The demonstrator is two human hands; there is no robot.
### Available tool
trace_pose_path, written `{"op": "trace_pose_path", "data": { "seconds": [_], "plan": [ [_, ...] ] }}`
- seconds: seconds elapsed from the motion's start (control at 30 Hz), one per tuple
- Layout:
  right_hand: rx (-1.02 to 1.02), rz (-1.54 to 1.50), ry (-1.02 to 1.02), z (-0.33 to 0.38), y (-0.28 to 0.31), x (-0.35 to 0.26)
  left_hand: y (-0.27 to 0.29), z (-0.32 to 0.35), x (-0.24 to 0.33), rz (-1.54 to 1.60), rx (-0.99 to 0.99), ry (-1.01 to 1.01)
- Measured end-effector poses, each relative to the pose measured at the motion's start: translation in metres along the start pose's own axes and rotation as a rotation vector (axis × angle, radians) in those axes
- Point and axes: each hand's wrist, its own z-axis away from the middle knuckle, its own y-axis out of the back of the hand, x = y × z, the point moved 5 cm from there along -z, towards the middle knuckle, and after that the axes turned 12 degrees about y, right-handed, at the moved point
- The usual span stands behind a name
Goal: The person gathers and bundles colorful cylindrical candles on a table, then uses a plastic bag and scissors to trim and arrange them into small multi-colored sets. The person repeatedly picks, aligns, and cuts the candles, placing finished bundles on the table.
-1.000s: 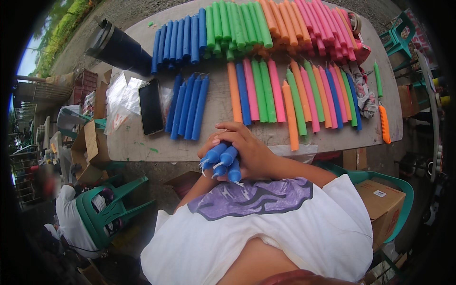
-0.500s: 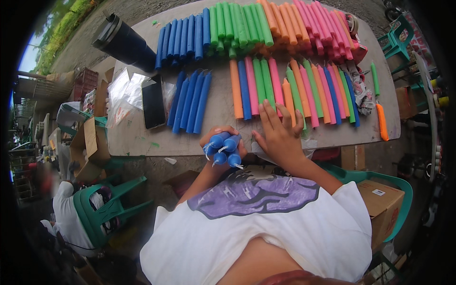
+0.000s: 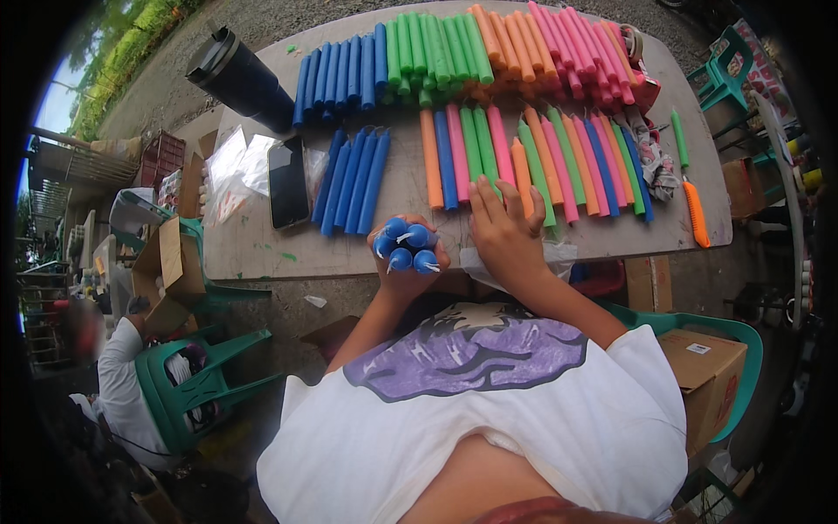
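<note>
My left hand [image 3: 403, 272] is closed round a bundle of several blue candles [image 3: 399, 259], held upright at the table's near edge with their white wicks toward me. My right hand [image 3: 506, 229] lies at the near ends of a mixed-colour candle row, fingers spread, fingertips by a pink candle [image 3: 501, 144] and a short orange candle [image 3: 521, 175]. Whether it touches them I cannot tell. Left of this row lie several loose blue candles [image 3: 353, 183]. Behind them, stacked candles run from blue [image 3: 340, 74] through green [image 3: 436, 48] and orange [image 3: 515, 44] to pink [image 3: 585, 48].
A dark tumbler [image 3: 240, 79], a black phone [image 3: 288, 183] and clear plastic [image 3: 229, 170] are on the table's left. At its right lie a crumpled cloth [image 3: 656, 166], a green candle [image 3: 679, 138] and an orange cutter [image 3: 696, 214]. A person [image 3: 131, 393] sits at the lower left.
My left hand has risen slightly with the blue bundle, which now stands more upright. My right hand has shifted slightly left, fingers still spread. The view has tilted a little.
</note>
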Motion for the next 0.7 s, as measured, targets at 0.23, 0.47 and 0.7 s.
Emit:
{"op": "trace_pose_path", "data": {
  "seconds": [0.23,0.47,0.7],
  "plan": [
    [0.026,0.104,0.034,-0.001,-0.001,-0.004,-0.004,0.006,-0.011,0.156,-0.066,0.101],
    [0.067,0.148,0.036,-0.001,-0.005,-0.006,-0.014,0.017,-0.040,0.332,-0.043,0.301],
    [0.093,0.181,-0.039,0.000,-0.007,-0.010,-0.014,0.012,-0.035,0.377,0.022,0.357]
  ]
}}
